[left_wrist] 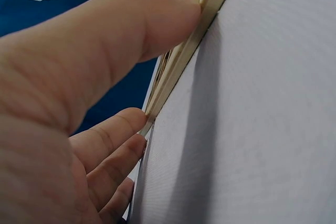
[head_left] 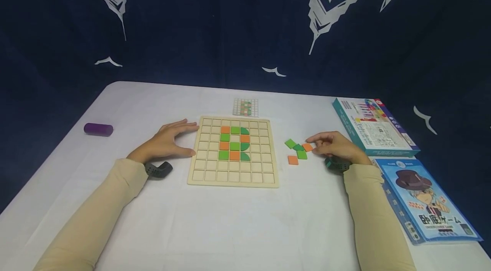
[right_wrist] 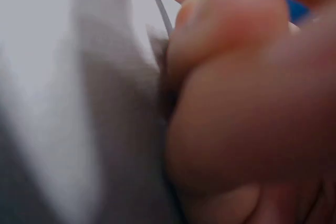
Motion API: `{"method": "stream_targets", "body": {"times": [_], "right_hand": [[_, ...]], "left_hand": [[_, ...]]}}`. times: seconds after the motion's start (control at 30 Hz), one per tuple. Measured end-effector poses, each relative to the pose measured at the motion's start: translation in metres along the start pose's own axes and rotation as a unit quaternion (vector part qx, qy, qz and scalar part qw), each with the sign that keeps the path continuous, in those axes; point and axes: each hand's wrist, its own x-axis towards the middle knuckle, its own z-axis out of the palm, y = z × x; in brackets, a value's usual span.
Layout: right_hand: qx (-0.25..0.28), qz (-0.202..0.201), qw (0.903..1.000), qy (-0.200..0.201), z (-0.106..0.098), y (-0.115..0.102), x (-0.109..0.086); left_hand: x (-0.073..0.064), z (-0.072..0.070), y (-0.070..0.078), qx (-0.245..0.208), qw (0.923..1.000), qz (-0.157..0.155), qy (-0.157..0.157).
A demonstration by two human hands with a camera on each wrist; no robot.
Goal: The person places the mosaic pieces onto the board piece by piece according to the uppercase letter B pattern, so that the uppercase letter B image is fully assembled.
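A square wooden grid board (head_left: 232,179) lies on the table, with orange, green and rounded dark-green tiles (head_left: 235,146) set in its middle cells. My left hand (head_left: 163,141) is at its left edge, thumb and fingers spread; in the left wrist view the thumb (left_wrist: 163,22) touches the board's side (left_wrist: 178,66). To the right of the board, my right hand (head_left: 333,145) pinches an orange square tile (head_left: 307,147) between thumb and forefinger. The right wrist view is blurred and shows a thin tile edge (right_wrist: 161,6) by the fingertips. Loose green tiles (head_left: 301,154) and another orange tile (head_left: 293,160) lie beside it.
A small pattern card (head_left: 245,108) lies behind the board. Two game boxes, a teal-sided one (head_left: 379,128) and a blue one (head_left: 429,203), stand at the right. A purple cylinder (head_left: 98,129) is at the far left. A dark curtain (head_left: 215,28) hangs behind the table.
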Motion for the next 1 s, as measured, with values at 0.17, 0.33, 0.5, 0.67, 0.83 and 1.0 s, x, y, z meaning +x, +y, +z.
{"method": "stream_targets", "body": {"times": [0.17, 0.33, 0.5, 0.67, 0.83, 1.0], "right_hand": [[-0.003, 0.008, 1.0, 0.003, 0.0, -0.002, 0.0], [-0.005, 0.017, 0.9998, 0.01, 0.001, -0.002, 0.002], [-0.006, 0.028, 0.9994, 0.021, 0.002, -0.001, 0.003], [-0.014, 0.021, 0.9992, 0.031, 0.003, -0.001, 0.003], [-0.021, 0.031, 0.9985, 0.041, 0.007, -0.008, 0.005], [-0.016, 0.012, 0.9986, 0.05, 0.01, -0.017, 0.006]], "left_hand": [[0.0, -0.001, 0.0, 0.0, 1.0, 0.0, 0.0], [-0.001, -0.001, 0.0, -0.004, 1.0, -0.004, 0.0], [-0.002, -0.002, 0.0, -0.003, 1.0, -0.001, -0.001], [-0.001, -0.001, 0.0, -0.002, 1.0, -0.003, 0.001], [0.0, 0.0, -0.001, -0.002, 1.0, -0.002, 0.001], [0.001, 0.001, 0.001, -0.003, 1.0, -0.001, 0.002]]}}
